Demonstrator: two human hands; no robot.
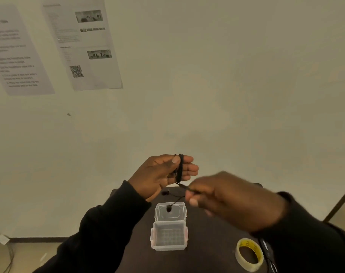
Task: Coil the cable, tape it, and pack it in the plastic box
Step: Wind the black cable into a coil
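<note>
A thin black cable (179, 170) is looped several times around the fingers of my left hand (163, 174), held up above the far end of the table. My right hand (226, 201), blurred, pinches the cable's free stretch just right of and below the loops. The cable's loose end hangs down, with one earbud (168, 209) over the box lid and another (165, 192) near the table's far edge. The clear plastic box (169, 238) stands open on the dark table, with nothing in it. A roll of clear tape (249, 254) lies to its right.
The small dark table (207, 243) stands against a pale wall with two printed sheets (83, 44) taped high on the left. A dark frame (339, 203) runs at the right edge. Wires (10, 257) lie on the floor at the lower left.
</note>
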